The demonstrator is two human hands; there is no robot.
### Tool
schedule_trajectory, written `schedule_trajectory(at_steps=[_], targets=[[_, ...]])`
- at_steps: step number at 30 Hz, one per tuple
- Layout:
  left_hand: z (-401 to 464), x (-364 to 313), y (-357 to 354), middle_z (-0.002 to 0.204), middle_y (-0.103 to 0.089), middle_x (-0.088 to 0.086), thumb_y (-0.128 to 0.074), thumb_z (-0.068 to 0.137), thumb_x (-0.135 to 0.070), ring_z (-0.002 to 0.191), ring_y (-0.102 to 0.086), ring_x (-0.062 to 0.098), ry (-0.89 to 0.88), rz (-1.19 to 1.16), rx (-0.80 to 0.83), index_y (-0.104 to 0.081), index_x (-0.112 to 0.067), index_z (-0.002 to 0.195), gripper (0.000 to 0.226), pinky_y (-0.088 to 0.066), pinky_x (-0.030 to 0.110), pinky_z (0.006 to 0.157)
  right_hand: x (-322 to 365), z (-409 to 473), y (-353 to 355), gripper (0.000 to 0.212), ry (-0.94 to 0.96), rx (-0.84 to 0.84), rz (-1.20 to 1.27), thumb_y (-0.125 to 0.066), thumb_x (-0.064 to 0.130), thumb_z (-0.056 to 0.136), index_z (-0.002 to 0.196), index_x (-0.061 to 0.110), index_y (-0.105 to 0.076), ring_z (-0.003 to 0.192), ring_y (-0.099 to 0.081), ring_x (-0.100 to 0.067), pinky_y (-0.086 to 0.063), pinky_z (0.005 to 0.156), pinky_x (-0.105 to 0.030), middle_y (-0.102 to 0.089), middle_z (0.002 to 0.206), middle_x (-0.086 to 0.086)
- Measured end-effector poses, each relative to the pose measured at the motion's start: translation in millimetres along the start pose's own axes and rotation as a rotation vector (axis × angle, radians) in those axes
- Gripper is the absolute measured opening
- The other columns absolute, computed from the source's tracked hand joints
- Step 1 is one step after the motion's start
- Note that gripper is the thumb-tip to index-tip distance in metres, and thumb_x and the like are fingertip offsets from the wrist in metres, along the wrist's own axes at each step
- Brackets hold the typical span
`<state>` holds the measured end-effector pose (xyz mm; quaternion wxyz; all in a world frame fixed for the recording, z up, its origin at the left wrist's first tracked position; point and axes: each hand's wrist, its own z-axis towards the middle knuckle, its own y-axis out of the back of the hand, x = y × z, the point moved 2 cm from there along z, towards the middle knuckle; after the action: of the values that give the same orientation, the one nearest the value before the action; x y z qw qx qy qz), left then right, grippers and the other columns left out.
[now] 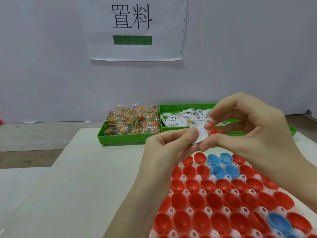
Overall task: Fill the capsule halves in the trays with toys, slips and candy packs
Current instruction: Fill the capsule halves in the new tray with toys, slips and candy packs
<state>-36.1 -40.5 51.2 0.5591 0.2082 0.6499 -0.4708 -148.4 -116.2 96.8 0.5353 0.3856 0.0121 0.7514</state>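
Both hands met above the far edge of the white tray [187,191] of red and blue capsule halves [214,201], all seemingly unfilled. The left hand [169,148] pinched a white paper slip [201,134] between thumb and fingers; the right hand [257,131] pinched a small red toy [213,128], blurred, touching the slip. Behind, a green bin [120,140] held candy packs [133,120]; beside it a second green bin [171,107] held printed slips [187,117], print unreadable. A wall sign [133,28] read "置料" above a green bar.
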Motion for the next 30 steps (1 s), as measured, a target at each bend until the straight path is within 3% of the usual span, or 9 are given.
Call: schedule_trajectory(at_steps=[4, 6, 9, 12, 14, 17, 23, 27, 30], targets=[[-2.4, -0.9, -2.8, 0.067, -0.071, 0.010, -0.071, 0.070, -0.011, 0.061, -0.069, 0.014, -0.144, 0.166, -0.026, -0.073, -0.003, 0.083, 0.015, -0.054, 0.017, 0.060, 5.4, -1.8, -1.0, 0.027, 0.104, -0.017, -0.125, -0.078, 0.026, 0.055, 0.079, 0.030, -0.066, 0.073, -0.062, -0.002, -0.047, 0.063, -0.003, -0.059, 0.085, 0.009], [-2.8, -1.8, -3.4, 0.065, -0.069, 0.009, -0.067, 0.063, -0.018, 0.062, -0.068, 0.015, -0.101, 0.089, 0.053, -0.074, -0.005, 0.076, 0.020, -0.054, 0.018, 0.060, 3.7, 0.2, -2.9, 0.024, 0.120, 0.024, -0.160, -0.074, 0.024, 0.059, 0.082, 0.026, -0.068, 0.074, -0.060, -0.006, -0.047, 0.065, -0.008, -0.058, 0.085, 0.005], [-1.8, -1.7, -3.3, 0.065, -0.068, 0.009, -0.059, 0.067, -0.012, 0.061, -0.068, 0.016, 0.069, -0.127, 0.189, -0.074, -0.002, 0.072, 0.018, -0.051, 0.014, 0.055, 0.6, 2.6, -3.9, 0.021, 0.169, 0.075, -0.233, -0.070, 0.022, 0.066, 0.087, 0.017, -0.071, 0.075, -0.056, -0.008, -0.046, 0.067, -0.012, -0.054, 0.084, 0.003], [-0.8, -2.9, -2.0, 0.066, -0.067, 0.008, -0.056, 0.069, -0.010, 0.064, -0.069, 0.016, 0.108, -0.184, 0.236, -0.073, -0.001, 0.071, 0.019, -0.052, 0.014, 0.056, -0.5, 2.9, -4.9, 0.018, 0.233, 0.085, -0.275, -0.068, 0.019, 0.070, 0.087, 0.018, -0.071, 0.076, -0.054, -0.009, -0.045, 0.069, -0.012, -0.049, 0.089, 0.003], [-0.5, -4.6, -1.1, 0.067, -0.068, 0.008, -0.057, 0.071, -0.013, 0.066, -0.069, 0.016, 0.092, -0.170, 0.241, -0.073, -0.002, 0.071, 0.020, -0.053, 0.016, 0.060, -1.0, 2.9, -5.9, 0.022, 0.247, 0.078, -0.280, -0.069, 0.018, 0.069, 0.091, 0.022, -0.068, 0.078, -0.056, -0.009, -0.046, 0.073, -0.009, -0.042, 0.098, 0.007], [-0.5, -9.2, 1.0, 0.071, -0.071, 0.009, -0.056, 0.075, -0.020, 0.069, -0.070, 0.016, 0.046, -0.082, 0.257, -0.074, -0.004, 0.069, 0.025, -0.053, 0.016, 0.062, -2.8, 5.8, -4.9, 0.047, 0.187, 0.094, -0.190, -0.072, 0.017, 0.064, 0.103, 0.034, -0.052, 0.083, -0.059, -0.008, -0.045, 0.076, -0.001, -0.030, 0.107, 0.012], [0.0, -9.2, 2.5, 0.075, -0.072, 0.012, -0.061, 0.072, -0.034, 0.076, -0.071, 0.020, -0.100, 0.116, 0.160, -0.074, -0.006, 0.075, 0.031, -0.054, 0.018, 0.068, -7.4, 15.1, -3.5, 0.074, 0.150, 0.245, -0.168, -0.080, 0.012, 0.061, 0.117, 0.041, -0.043, 0.096, -0.058, 0.001, -0.049, 0.072, -0.006, -0.026, 0.117, 0.019], [-1.3, -7.7, 0.1, 0.074, -0.072, 0.012, -0.062, 0.074, -0.022, 0.071, -0.071, 0.019, -0.243, 0.158, 0.071, -0.073, -0.004, 0.084, 0.024, -0.054, 0.017, 0.064, -3.3, 14.6, -6.4, 0.064, 0.178, 0.141, -0.176, -0.076, 0.015, 0.059, 0.113, 0.037, -0.048, 0.091, -0.058, -0.002, -0.050, 0.075, -0.008, -0.031, 0.116, 0.016], [-1.1, -6.9, -2.6, 0.066, -0.071, 0.006, -0.062, 0.071, -0.019, 0.062, -0.069, 0.010, -0.322, 0.148, -0.025, -0.072, -0.003, 0.077, 0.020, -0.051, 0.013, 0.058, -4.0, 13.6, -6.7, 0.059, 0.051, 0.044, -0.206, -0.081, 0.040, 0.053, 0.105, 0.035, -0.052, 0.084, -0.060, -0.004, -0.047, 0.079, -0.009, -0.042, 0.109, 0.018]])
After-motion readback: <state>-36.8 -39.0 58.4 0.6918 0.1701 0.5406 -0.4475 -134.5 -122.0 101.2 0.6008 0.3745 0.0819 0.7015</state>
